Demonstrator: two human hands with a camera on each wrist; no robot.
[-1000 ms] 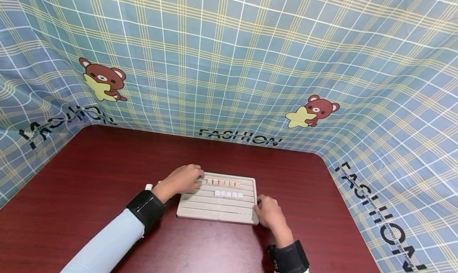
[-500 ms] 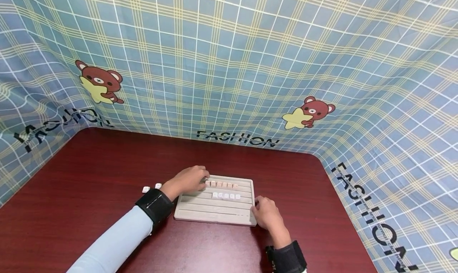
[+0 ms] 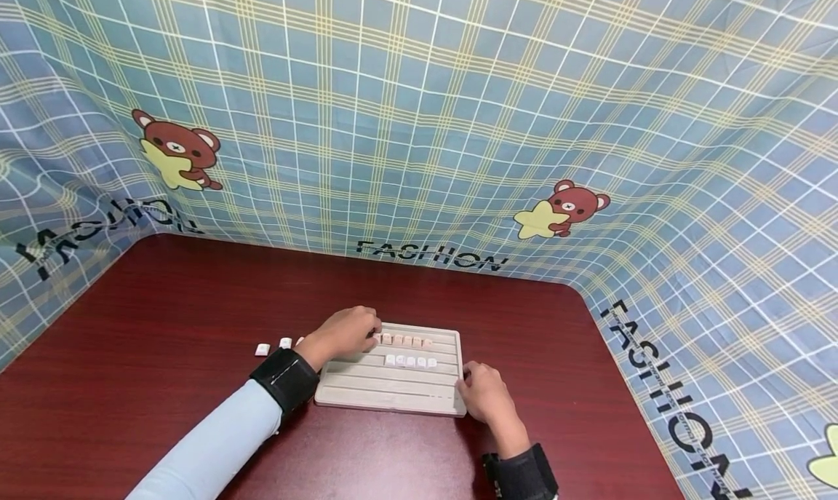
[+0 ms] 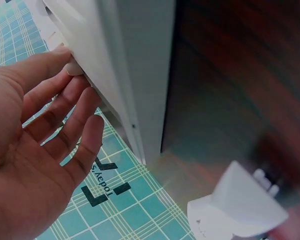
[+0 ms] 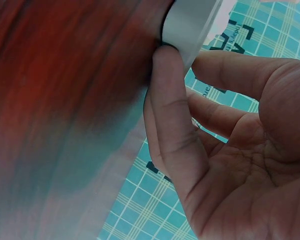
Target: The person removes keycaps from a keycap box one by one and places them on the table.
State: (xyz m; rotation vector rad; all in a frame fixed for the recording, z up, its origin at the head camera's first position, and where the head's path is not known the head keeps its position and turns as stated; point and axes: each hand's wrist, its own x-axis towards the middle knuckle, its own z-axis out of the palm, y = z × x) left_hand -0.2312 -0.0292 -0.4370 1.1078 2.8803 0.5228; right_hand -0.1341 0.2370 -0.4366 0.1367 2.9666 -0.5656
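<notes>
A pale grooved board point(image 3: 386, 394) lies on the table, holding an upper row of peach keycaps point(image 3: 407, 340) and a lower row of white keycaps point(image 3: 411, 362). At the left end of the upper row is my left hand point(image 3: 345, 331). In the left wrist view, its thumb and index finger pinch a small whitish keycap point(image 4: 74, 68) against the board's edge, the other fingers loosely bent. My right hand point(image 3: 486, 392) grips the board's right edge, with the thumb on one side and fingers point(image 5: 169, 95) along the other.
Loose white keycaps point(image 3: 262, 350) lie on the dark red table point(image 3: 366, 456) left of the board, partly behind the left wrist. A plaid curtain point(image 3: 419, 121) surrounds the table at the back and sides.
My left hand has shifted slightly along the upper row to its left end and drawn close to the keycaps there. The right hand stays at the board's edge. The head view has shifted slightly.
</notes>
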